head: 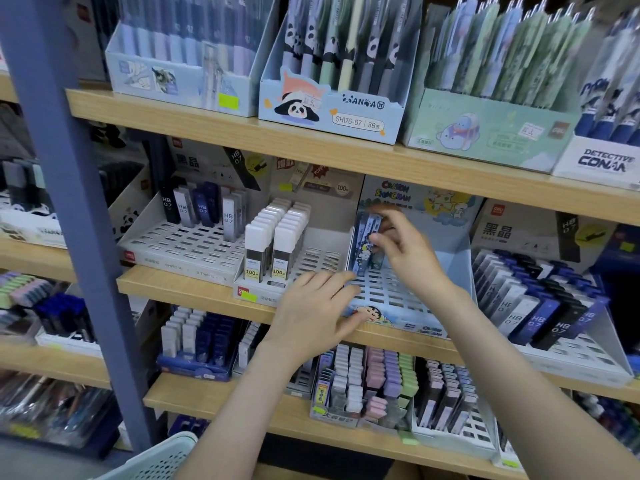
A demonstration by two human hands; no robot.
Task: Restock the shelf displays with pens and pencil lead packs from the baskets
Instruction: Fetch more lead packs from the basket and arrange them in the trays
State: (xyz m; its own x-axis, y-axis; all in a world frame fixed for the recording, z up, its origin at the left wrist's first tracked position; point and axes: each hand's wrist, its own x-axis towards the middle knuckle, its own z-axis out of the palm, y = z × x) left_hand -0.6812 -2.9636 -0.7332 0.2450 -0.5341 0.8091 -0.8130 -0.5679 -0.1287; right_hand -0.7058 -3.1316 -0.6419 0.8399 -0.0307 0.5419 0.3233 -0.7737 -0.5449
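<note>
A blue cartoon-printed lead display tray [398, 303] stands on the middle shelf, most of its slots bare. My right hand [405, 247] pinches blue cartoon lead packs [367, 244] standing upright at the tray's back left corner. My left hand [318, 313] rests with relaxed fingers on the tray's front left edge, its thumb along the cartoon front panel. A white basket [156, 459] shows at the bottom edge, its contents hidden.
Left of the tray stand white-capped lead packs [273, 237] and an HB 0.7 display [204, 209]. A fuller HB 0.7 display [533, 299] sits on the right. Pen boxes [332, 109] fill the upper shelf. A blue-grey upright post [79, 216] stands on the left.
</note>
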